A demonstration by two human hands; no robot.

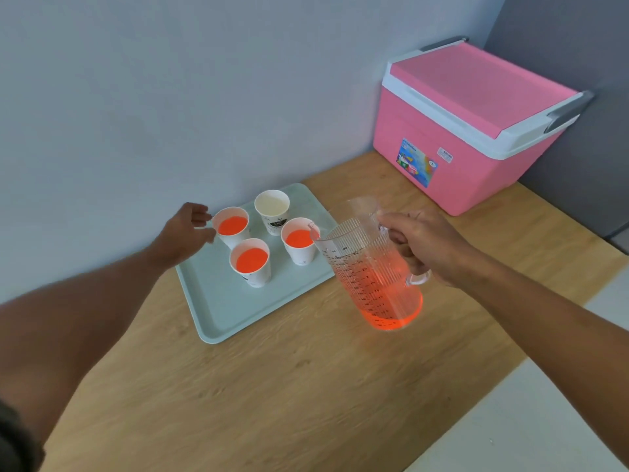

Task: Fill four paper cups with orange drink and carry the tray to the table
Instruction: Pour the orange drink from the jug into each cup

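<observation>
Head view, only one. Pale green tray [218,321], smooth hard plastic with raised lip, flat on wood-grain worktop [272,386] near wall. Four paper cups on it, upright, close-set: left cup [232,226], front cup [251,262], right cup [299,240] holding orange drink; back cup [272,211] empty, white inside. Left hand [185,233] open, fingers spread, just beside left cup's rim; touching or not, cannot tell. Right hand [422,248] closed round handle of clear ribbed measuring jug [371,264], lifted, tilted toward right cup, spout over its rim, roughly a third full of orange drink. Pink cooler box [476,131], lid shut, at rear right. Likely handling: cups thin, light, easily squashed or tipped, so better steadied low on wall; jug rigid, moderate weight, handle the sure hold; tray stiff, slick, best gripped at both short edges, kept level.
</observation>
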